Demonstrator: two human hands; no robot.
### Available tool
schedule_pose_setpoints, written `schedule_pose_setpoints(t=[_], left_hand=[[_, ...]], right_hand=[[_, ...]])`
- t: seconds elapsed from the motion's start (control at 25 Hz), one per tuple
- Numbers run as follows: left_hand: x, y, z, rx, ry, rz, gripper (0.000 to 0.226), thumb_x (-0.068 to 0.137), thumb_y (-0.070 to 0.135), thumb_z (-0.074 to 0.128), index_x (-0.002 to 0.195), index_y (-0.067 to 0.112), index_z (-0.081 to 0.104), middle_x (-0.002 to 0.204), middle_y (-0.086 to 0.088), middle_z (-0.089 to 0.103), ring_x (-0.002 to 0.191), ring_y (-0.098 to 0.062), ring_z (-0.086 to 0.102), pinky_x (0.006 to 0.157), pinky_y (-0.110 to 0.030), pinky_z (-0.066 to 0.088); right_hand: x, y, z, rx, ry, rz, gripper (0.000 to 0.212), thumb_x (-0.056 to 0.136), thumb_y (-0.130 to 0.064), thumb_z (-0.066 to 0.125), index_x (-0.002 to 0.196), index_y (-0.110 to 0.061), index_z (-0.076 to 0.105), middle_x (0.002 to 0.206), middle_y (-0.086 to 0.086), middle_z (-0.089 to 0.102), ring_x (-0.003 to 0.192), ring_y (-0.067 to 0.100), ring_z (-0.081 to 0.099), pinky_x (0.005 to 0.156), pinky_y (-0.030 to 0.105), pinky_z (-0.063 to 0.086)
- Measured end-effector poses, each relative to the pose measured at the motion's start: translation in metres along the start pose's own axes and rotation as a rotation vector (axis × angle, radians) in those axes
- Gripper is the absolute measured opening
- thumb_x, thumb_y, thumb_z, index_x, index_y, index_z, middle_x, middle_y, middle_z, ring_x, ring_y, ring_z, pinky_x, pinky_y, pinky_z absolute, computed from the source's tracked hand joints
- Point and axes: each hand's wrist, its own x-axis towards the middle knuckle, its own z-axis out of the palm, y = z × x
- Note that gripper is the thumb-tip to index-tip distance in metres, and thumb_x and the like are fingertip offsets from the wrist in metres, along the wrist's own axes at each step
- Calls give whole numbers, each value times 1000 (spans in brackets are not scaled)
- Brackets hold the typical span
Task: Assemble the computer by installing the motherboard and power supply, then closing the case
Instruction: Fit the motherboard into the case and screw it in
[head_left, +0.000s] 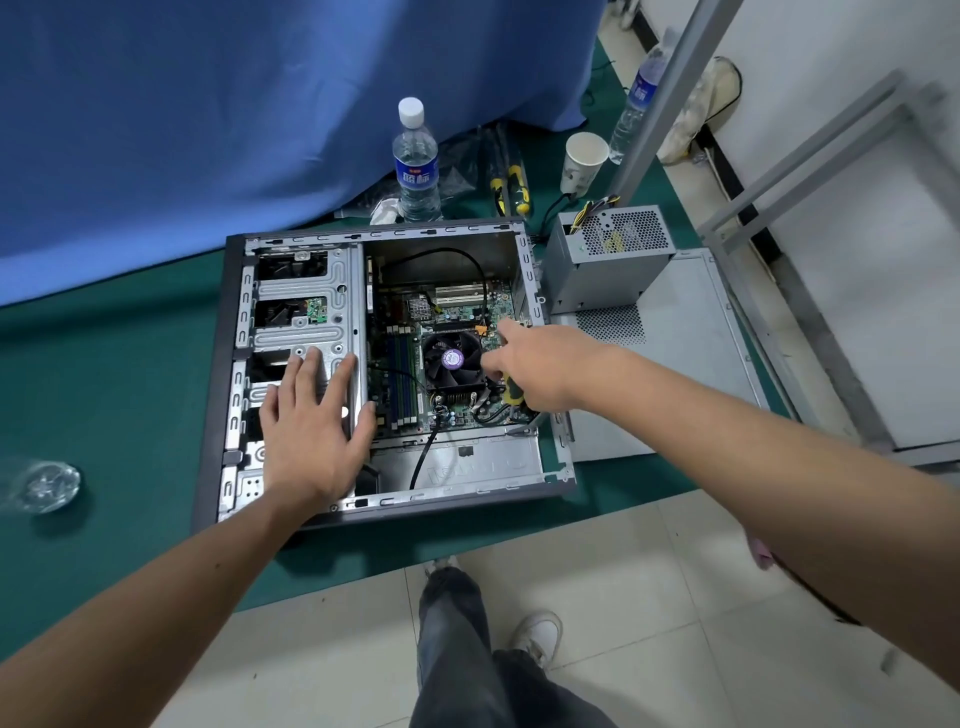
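The open computer case (228, 364) lies on its side on the green mat. The motherboard (457, 312) sits inside it, with a black CPU fan (452, 358) in the middle. My left hand (311, 421) rests flat with straight fingers on the metal drive cage (301, 291). My right hand (540, 364) grips a yellow and black screwdriver (514, 389) over the board's right edge, its index finger pointing out. The grey power supply (608, 254) stands outside the case at its right, on the grey side panel (685, 343).
A water bottle (415, 161), two more yellow screwdrivers (511, 182) and a paper cup (582, 161) stand behind the case. A second bottle (639, 98) is by a grey metal frame (670, 93). A clear bottle (44, 486) lies at the left. Blue cloth (234, 104) hangs behind.
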Motion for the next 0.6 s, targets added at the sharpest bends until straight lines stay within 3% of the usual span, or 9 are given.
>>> schedule_pose_setpoints(t=[0.12,0.2,0.24,0.32,0.4,0.48,0.6], left_hand=[[-1,0,0,-3,3,3,67,94,62,20,155,33,26,163,-11,18,152,-24,6,120,-50,12],[-2,0,0,-8,4,2,67,94,62,20,155,33,26,163,-11,18,152,-24,5,120,-50,12],[-2,0,0,-6,4,-1,67,94,62,20,155,33,26,163,-11,18,152,-24,5,120,-50,11],[-1,-1,-1,-4,3,0,67,94,62,20,155,34,26,163,-11,18,152,-24,5,120,-50,12],[-1,0,-1,-5,4,2,67,94,62,20,154,34,26,163,-11,18,152,-24,5,120,-51,12],[-1,1,-1,-4,4,-1,67,94,62,20,154,34,26,163,-11,18,152,-24,5,119,-50,12],[-2,2,-1,-4,-3,-3,67,94,62,20,155,34,26,163,-10,18,152,-24,5,119,-50,12]], right_hand=[[2,-8,6,-35,134,91,12,98,-16,47,89,-14,55,91,-4,52,79,24,57,60,32,46],[4,-13,14,-54,135,226,38,106,-31,36,71,-15,41,71,-2,47,78,24,58,65,34,48],[6,-14,15,-33,104,260,39,107,-34,34,75,-14,42,75,-1,48,81,24,60,65,34,47],[6,-17,11,-24,56,257,23,105,-30,41,110,-11,51,108,8,53,85,27,61,62,35,44],[3,-18,4,-35,30,166,36,96,-10,49,131,-14,43,127,14,41,72,25,55,56,35,42],[0,-20,1,-95,79,75,38,90,2,49,124,-14,51,116,12,44,64,22,47,54,35,40],[-3,-27,7,-136,149,175,23,91,0,48,106,-13,59,94,3,52,71,23,48,58,33,39]])
